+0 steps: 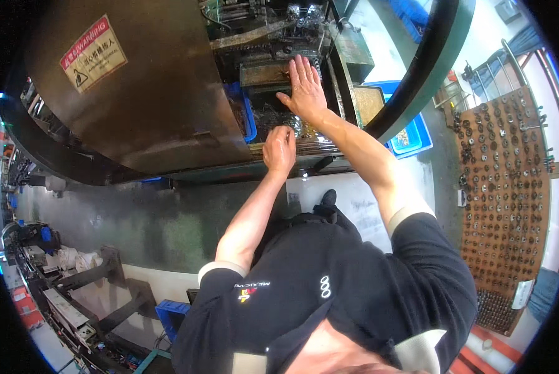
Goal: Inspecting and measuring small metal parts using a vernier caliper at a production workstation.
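Observation:
My right hand point(305, 92) lies flat with its fingers stretched and its thumb out, over the oily inside of a machine. Just beyond its fingertips are dark metal parts point(298, 47), and a flat metal block point(262, 75) sits to its left. My left hand point(280, 149) is curled closed above the machine's front edge point(320, 149), lower and to the left of the right one. What its fingers hold, if anything, is hidden. Between the hands is a wet, shiny trough point(279, 115) with small yellowish bits near the right wrist.
A large brown metal cover point(142, 75) with a warning label stands left of my hands. A blue bin point(249, 118) sits beside it. A thick green curved frame point(432, 75) rises at right, near blue trays point(410, 137). Farther right, a brown board point(500, 206) bears many round metal parts.

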{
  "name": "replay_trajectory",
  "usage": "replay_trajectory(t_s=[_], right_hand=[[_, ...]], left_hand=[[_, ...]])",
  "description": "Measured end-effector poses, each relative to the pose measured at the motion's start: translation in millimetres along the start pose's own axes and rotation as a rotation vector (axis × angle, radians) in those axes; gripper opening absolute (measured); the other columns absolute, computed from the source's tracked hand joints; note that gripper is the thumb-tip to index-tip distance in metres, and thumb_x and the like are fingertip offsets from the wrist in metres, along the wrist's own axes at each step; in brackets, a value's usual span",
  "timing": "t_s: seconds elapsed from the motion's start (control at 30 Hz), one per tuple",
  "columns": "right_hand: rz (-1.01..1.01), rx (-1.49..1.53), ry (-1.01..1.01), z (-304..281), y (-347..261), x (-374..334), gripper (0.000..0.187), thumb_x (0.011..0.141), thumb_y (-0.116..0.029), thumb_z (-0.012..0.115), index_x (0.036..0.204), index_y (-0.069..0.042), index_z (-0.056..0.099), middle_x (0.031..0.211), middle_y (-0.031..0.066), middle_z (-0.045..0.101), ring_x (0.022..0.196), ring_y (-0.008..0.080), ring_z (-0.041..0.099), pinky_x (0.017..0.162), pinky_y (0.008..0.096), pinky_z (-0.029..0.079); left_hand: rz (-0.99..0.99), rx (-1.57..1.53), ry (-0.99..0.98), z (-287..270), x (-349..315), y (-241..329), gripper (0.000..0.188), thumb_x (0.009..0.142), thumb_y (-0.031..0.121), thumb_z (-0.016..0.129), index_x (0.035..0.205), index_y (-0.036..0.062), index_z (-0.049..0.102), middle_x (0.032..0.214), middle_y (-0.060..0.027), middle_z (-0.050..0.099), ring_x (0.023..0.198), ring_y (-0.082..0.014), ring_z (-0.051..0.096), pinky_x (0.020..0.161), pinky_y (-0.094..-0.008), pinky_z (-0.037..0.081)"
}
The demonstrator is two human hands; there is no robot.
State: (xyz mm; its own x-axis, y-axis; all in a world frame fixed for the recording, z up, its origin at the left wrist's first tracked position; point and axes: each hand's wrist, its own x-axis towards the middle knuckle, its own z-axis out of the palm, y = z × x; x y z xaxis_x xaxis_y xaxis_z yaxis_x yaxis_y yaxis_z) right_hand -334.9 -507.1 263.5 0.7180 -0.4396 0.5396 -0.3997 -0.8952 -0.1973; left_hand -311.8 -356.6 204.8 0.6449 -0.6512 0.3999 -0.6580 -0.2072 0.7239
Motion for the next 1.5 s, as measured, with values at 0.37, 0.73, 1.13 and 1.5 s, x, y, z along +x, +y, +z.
replay_trajectory(t_s=[0.37,0.73,1.13,1.5], right_hand=[[0.140,0.053,-0.659,31,23,-44,0.050,0.083,-0.038,0.062,0.112,0.003,0.062,0.132,0.0229,0.052,0.122,0.0340,0.051,0.097,0.0415,0.045],[0.338,0.170,-0.653,-27,-19,23,0.065,0.084,-0.048,0.062,0.126,0.002,0.053,0.114,0.0265,0.062,0.109,0.0356,0.061,0.093,0.0425,0.047],[0.192,0.274,0.111,-10,23,17,0.015,0.084,-0.022,0.062,0.088,-0.009,0.067,0.084,0.0162,0.063,0.078,0.0360,0.064,0.067,0.0440,0.051],[0.126,0.003,-0.277,32,45,55,0.015,0.079,-0.020,0.063,0.089,-0.013,0.071,0.087,0.0153,0.066,0.089,0.0348,0.063,0.075,0.0437,0.053]], left_hand=[[0.015,0.027,-0.011,-2,0,0,0.004,0.083,0.008,0.061,0.083,0.0042,0.061,0.086,-0.0123,0.063,0.084,-0.0335,0.060,0.071,-0.0442,0.048],[-0.015,0.057,-0.002,-1,-3,3,0.004,0.082,0.008,0.063,0.082,0.0054,0.061,0.087,-0.0121,0.063,0.084,-0.0334,0.060,0.072,-0.0439,0.048],[0.014,0.076,-0.023,0,-1,1,0.005,0.082,0.010,0.063,0.082,0.0054,0.061,0.085,-0.0117,0.063,0.083,-0.0326,0.060,0.072,-0.0427,0.048],[0.005,0.080,0.017,-1,-2,3,0.004,0.083,0.010,0.063,0.083,0.0062,0.060,0.087,-0.0105,0.063,0.084,-0.0318,0.060,0.072,-0.0427,0.049]])
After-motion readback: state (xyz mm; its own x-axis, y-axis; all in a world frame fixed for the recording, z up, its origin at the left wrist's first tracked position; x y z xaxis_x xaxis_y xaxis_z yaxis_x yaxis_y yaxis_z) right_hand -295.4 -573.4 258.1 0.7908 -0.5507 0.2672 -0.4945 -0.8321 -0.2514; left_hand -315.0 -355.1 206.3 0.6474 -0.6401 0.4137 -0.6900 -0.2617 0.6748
